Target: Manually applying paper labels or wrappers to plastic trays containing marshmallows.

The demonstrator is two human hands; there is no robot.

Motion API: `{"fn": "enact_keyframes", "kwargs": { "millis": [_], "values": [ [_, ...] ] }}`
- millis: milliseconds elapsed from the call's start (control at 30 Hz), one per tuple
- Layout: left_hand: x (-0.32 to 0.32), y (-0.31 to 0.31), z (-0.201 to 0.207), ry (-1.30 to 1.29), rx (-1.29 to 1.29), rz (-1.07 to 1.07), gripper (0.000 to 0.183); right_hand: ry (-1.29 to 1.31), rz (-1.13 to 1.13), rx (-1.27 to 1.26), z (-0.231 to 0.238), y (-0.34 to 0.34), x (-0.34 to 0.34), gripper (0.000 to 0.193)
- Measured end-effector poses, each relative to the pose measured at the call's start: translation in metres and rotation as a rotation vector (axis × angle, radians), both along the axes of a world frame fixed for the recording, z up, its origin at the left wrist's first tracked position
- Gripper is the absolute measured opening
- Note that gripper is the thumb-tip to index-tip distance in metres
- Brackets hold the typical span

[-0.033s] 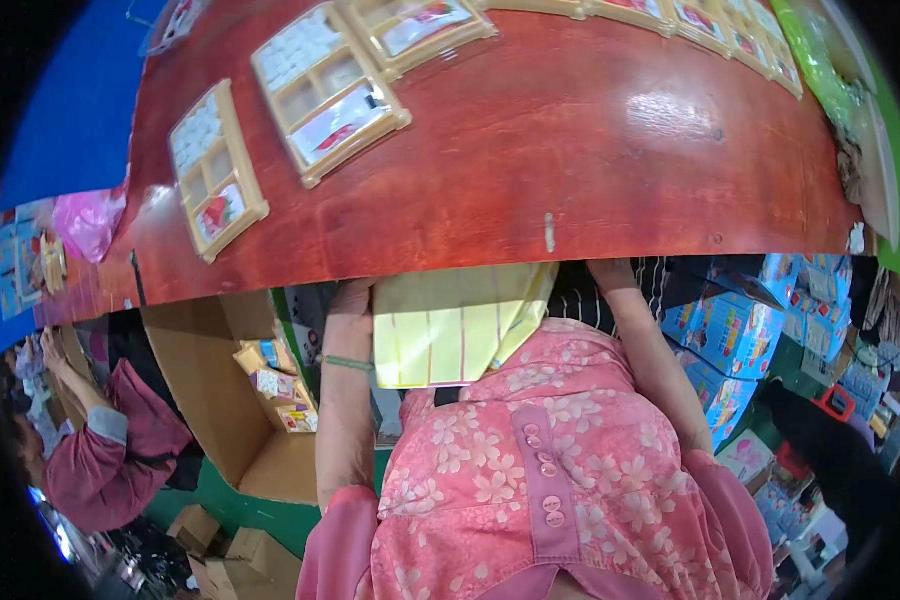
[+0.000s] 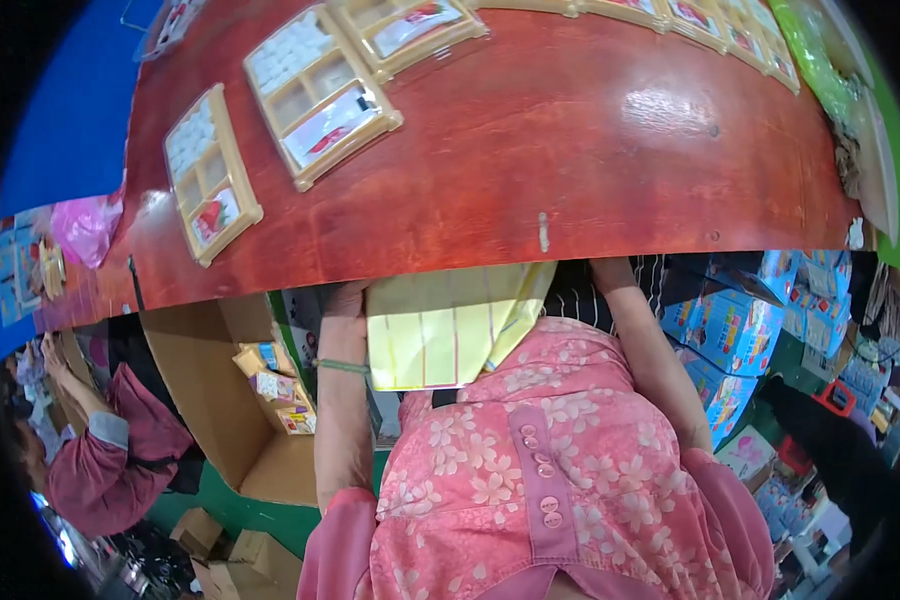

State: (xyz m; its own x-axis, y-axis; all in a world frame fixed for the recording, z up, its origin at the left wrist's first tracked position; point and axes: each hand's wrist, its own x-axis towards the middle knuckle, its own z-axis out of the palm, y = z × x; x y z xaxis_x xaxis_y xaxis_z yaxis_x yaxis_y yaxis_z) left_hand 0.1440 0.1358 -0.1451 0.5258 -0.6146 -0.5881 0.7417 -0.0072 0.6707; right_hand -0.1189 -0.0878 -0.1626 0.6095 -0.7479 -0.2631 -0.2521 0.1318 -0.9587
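Note:
Both my hands reach beneath the front edge of the red table (image 2: 470, 200), which hides most of them. My left hand (image 2: 348, 298) is beside a yellow striped sheet (image 2: 425, 335) over my lap; its fingers are out of sight, so I cannot tell whether it grips the sheet. The sheet looks folded at its right corner. My right hand (image 2: 610, 272) is by a black cloth with white stripes (image 2: 582, 300), and its fingers are hidden too.
Compartment trays (image 2: 210, 170) with white pieces and strawberry cards lie on the table. An open cardboard box (image 2: 195, 400) holding small packets stands at left, beside another person (image 2: 115, 450). Blue printed boxes (image 2: 735, 330) are stacked at right. A green plastic bag (image 2: 815, 70) lies far right.
The whole view has shifted slightly, so the trays and the yellow sheet appear a little further left. Both hands stay under the table edge.

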Motion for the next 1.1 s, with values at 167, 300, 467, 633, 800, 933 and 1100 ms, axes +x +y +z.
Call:
{"fn": "enact_keyframes", "kwargs": {
  "millis": [167, 300, 467, 633, 800, 933, 1100],
  "values": [
    [0.051, -0.020, -0.024, 0.001, -0.079, -0.009, 0.062, -0.165, 0.049, 0.058, -0.057, 0.001, -0.006, 0.035],
    [0.021, 0.034, -0.021, -0.008, -0.102, 0.054, 0.057, -0.515, -0.244, 0.953, -0.028, 0.001, 0.005, 0.045],
    [0.039, 0.044, -0.028, -0.030, -0.135, 0.165, 0.053, -0.658, -0.264, 0.870, -0.003, 0.002, 0.010, 0.043],
    [0.103, 0.038, -0.055, -0.024, -0.180, 0.224, 0.050, -0.564, -0.539, 0.862, 0.048, 0.011, 0.007, 0.039],
    [0.159, 0.087, -0.074, -0.503, -0.148, 0.031, 0.047, -0.317, -0.277, 0.551, 0.058, 0.011, 0.002, 0.032],
    [0.128, 0.006, 0.030, -0.167, -0.321, 0.155, 0.048, -0.280, -0.428, 0.413, 0.072, 0.029, 0.001, 0.014],
    [0.172, 0.054, -0.043, -0.261, -0.190, 0.175, 0.049, -0.322, -0.459, 0.404, 0.096, 0.040, 0.014, 0.010]
  ]
}}
